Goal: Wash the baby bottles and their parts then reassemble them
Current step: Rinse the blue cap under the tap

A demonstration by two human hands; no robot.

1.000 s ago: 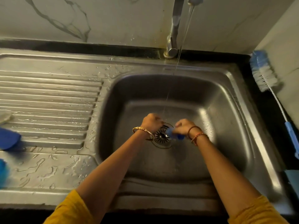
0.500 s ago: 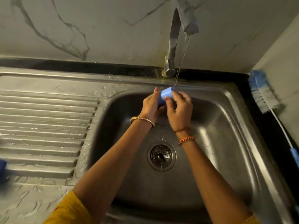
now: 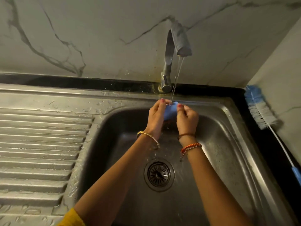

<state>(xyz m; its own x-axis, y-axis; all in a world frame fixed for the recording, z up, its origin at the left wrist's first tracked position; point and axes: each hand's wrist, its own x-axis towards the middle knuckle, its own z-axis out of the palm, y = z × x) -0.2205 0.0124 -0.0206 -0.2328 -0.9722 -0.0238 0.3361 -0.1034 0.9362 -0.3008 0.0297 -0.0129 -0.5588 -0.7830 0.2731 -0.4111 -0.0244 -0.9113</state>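
Fingers (image 3: 162,101) of my left hand (image 3: 156,116) curl round the left side of a small blue bottle part (image 3: 170,110); my right hand (image 3: 187,119) pinches its right side, thumb on top. Smooth, rounded plastic, the part is held between both hands at 12 o'clock over the basin, directly under a thin stream of water (image 3: 176,75); I cannot tell its exact shape behind the fingers.

Left to right: a ribbed steel drainboard (image 3: 40,144), wet and beaded with droplets, fills the 9 o'clock side. A yellow sleeve (image 3: 71,219) shows at 7 o'clock. A thin gold bangle (image 3: 148,139) circles my left wrist. The brushed steel sink (image 3: 228,144) has rounded corners and a round slotted drain strainer (image 3: 159,175) at 6 o'clock from the hands. A metal tap (image 3: 168,62) rises at 12 o'clock against a veined marble wall (image 3: 81,30). Braided orange and dark thread bands (image 3: 189,146) ring my right wrist. At 3 o'clock a bottle brush (image 3: 259,108), blue and white bristles on a thin white stem, lies on the black counter (image 3: 276,160).
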